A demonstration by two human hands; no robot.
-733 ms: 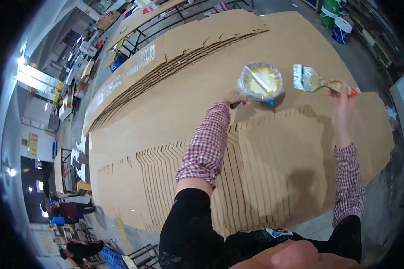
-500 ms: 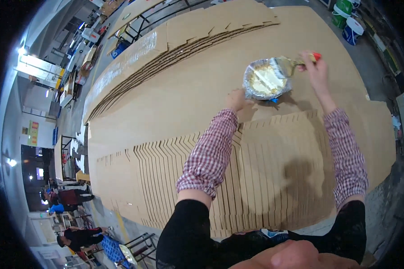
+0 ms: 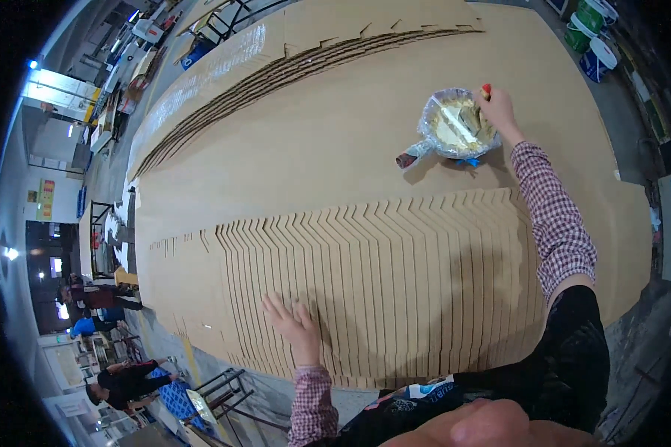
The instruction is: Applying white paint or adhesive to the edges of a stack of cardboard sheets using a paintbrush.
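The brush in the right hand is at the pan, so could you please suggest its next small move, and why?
Perhaps wipe the brush against the rim of the pan: the right hand holds its head at the pale paste, and excess could drip onto the cardboard.

Red-tipped brush (image 3: 470, 117) in plastic-wrapped pan (image 3: 428, 122), near fanned cardboard sheets (image 3: 395, 272)

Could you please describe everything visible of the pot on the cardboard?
The round pot looks wrapped in clear plastic, its handle pointing down-left in the picture. Pale paste lies inside; a light strip crosses its mouth. A blue bit shows at its lower edge. It stands upright on cardboard; the right hand holds a brush at its mouth.
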